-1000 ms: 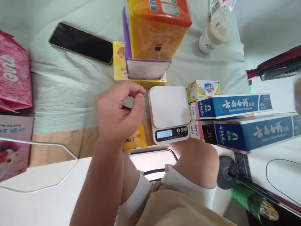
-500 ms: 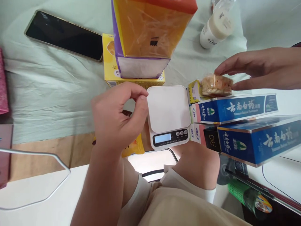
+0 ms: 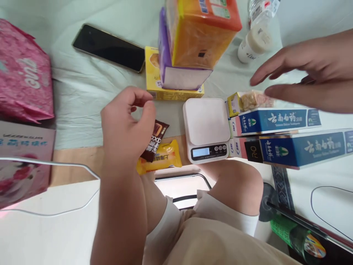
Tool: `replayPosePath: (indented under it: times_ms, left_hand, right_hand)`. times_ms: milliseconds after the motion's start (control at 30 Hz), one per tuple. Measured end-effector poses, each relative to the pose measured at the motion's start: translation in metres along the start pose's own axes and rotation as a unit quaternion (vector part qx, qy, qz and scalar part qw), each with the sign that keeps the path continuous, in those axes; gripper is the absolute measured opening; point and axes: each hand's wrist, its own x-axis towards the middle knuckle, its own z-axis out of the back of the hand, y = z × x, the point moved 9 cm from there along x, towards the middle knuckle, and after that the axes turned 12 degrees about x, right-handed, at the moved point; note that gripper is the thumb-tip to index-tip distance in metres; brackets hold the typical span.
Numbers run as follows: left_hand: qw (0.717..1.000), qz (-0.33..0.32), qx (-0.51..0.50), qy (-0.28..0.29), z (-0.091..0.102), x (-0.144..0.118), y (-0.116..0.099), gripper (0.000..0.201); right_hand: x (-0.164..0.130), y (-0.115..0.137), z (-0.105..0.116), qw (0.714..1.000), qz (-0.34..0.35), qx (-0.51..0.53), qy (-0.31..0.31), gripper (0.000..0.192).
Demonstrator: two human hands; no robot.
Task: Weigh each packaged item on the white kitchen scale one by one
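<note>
The scale (image 3: 206, 121) platform stood bare, boxed between the toothpaste boxes (image 3: 278, 120) and snack packets (image 3: 158, 151). Left hand (image 3: 125, 127) hovered loosely curled, holding nothing. Right hand (image 3: 306, 73) — fingers apart — had released the cracker packet (image 3: 252, 100), now lying on the boxes.

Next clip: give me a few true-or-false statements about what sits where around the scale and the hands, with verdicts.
1. The scale has nothing on its platform. True.
2. The left hand grips the phone. False: the phone lies apart on the cloth, and the hand is loosely curled above the brown snack packet.
3. The right hand hovers open above the clear-wrapped snack. True.
4. The yellow snack packet lies right of the scale. False: it lies left of it.
</note>
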Motion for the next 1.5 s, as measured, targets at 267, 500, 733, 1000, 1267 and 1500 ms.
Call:
replayPosePath:
  times_ms: [267,500,733,1000,1267,1500]
  left_hand:
    - [0.948,0.103,0.157,0.256,0.006,-0.036,0.039,0.043]
    - [0.962,0.085,0.149,0.211,0.020,-0.030,0.050,0.038]
    - [0.993,0.065,0.011,0.101,0.026,-0.023,0.042,0.022]
    - [0.993,-0.029,-0.030,0.110,0.007,-0.033,-0.002,0.014]
    - [0.966,-0.246,-0.033,0.073,-0.017,-0.039,-0.047,0.044]
    - [0.955,-0.287,-0.034,0.071,-0.041,-0.046,-0.057,0.061]
  right_hand:
    - [0.013,0.139,-0.159,0.959,0.198,-0.031,0.199,0.022]
    - [0.027,0.150,-0.214,0.880,0.285,-0.162,0.344,0.046]
    - [0.029,0.135,-0.199,0.890,0.236,-0.207,0.329,0.049]
    - [0.007,0.038,-0.130,0.938,0.137,-0.189,0.258,0.054]
    - [0.016,0.023,-0.097,0.943,0.064,-0.226,0.234,0.069]
    - [0.014,0.027,-0.083,0.920,-0.022,-0.289,0.266,0.060]
